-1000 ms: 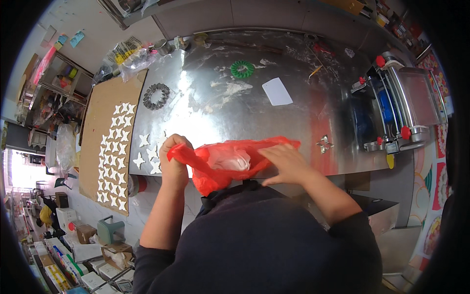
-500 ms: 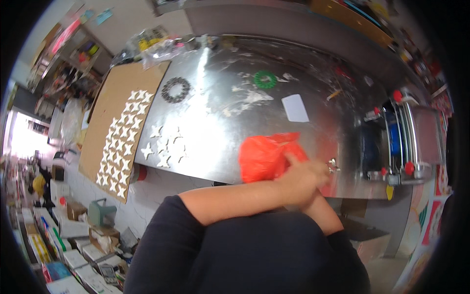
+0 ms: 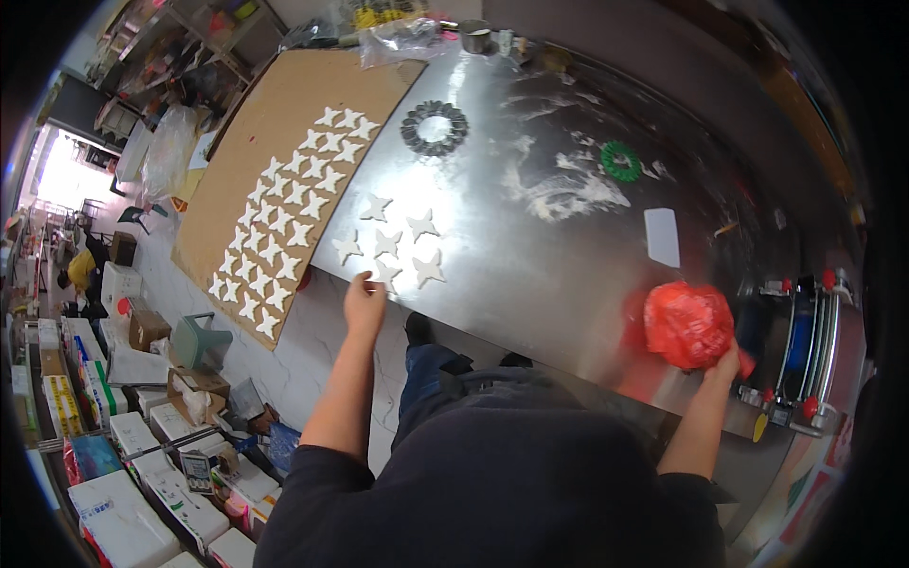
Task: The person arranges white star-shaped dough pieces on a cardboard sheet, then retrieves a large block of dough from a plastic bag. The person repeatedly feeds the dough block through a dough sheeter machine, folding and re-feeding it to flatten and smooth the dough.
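The right hand (image 3: 727, 360), mostly hidden, clenches a crumpled red plastic bag (image 3: 688, 324) while the left hand (image 3: 365, 301), fingers loose, touches the shiny metal surface (image 3: 530, 256) beside pale star-shaped cutouts (image 3: 388, 244).

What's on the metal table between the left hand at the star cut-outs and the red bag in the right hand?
In the head view, that stretch of the steel table between the left hand and the red bag held by the right hand is bare, only reflections.

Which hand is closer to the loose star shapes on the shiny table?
The left hand. It rests at the metal table edge, right beside the loose stars. The right hand is far off, gripping the red bag.
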`<move>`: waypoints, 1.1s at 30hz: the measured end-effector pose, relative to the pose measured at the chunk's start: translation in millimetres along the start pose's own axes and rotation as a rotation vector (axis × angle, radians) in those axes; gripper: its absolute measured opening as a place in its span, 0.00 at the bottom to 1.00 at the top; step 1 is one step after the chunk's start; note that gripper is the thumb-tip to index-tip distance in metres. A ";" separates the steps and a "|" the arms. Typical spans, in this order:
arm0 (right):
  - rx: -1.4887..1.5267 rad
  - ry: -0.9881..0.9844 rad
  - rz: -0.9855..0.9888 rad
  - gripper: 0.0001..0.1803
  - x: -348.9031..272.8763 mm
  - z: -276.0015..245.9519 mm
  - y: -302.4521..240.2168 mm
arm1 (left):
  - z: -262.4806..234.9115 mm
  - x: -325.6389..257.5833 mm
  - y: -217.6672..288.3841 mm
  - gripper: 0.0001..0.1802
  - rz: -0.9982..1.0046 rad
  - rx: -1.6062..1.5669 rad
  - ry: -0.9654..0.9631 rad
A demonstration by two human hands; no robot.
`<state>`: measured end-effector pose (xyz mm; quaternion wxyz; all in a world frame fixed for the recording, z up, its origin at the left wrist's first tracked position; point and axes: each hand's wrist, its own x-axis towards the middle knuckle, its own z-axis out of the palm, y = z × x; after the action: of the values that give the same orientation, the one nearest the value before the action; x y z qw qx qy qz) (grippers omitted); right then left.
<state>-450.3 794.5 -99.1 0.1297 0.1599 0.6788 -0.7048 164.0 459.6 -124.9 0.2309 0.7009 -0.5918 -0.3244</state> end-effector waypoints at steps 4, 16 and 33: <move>-0.833 0.424 -0.901 0.21 -94.5 40.6 10.8 | -43.5 58.5 -23.4 0.24 0.398 0.372 0.201; -1.298 -1.397 -0.964 0.31 -416.1 279.0 151.2 | -60.7 134.5 -13.5 0.19 0.587 0.513 -0.248; -1.387 -1.590 -1.055 0.25 -411.5 337.1 175.4 | -166.5 265.6 -13.5 0.16 -0.066 -0.535 -0.201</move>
<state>-20.1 436.0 -85.3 0.2681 -0.7293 0.6272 -0.0533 318.1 192.1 -69.0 0.3371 0.5983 -0.4819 -0.5442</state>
